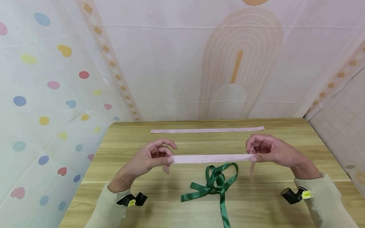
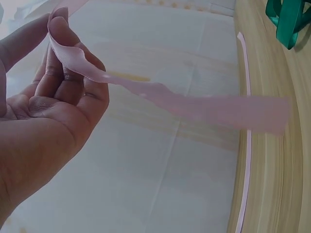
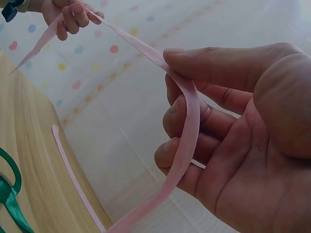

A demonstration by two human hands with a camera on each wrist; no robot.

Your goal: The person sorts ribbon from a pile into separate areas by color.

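A pale pink ribbon (image 1: 211, 158) is stretched level between both hands above the wooden table (image 1: 285, 190). My left hand (image 1: 155, 158) pinches its left end, and a short tail hangs below the fingers. My right hand (image 1: 263, 151) pinches the right end between thumb and fingers, with another tail hanging down. In the left wrist view the pink ribbon (image 2: 194, 107) runs off the left hand's fingers (image 2: 63, 73). In the right wrist view the pink ribbon (image 3: 187, 121) bends over the right hand's fingers (image 3: 194, 126).
A second pink ribbon (image 1: 206, 130) lies flat near the table's far edge. A green satin ribbon (image 1: 218, 183) lies looped on the table below the held one, its tail running to the near edge. Patterned sheets hang behind and at the left.
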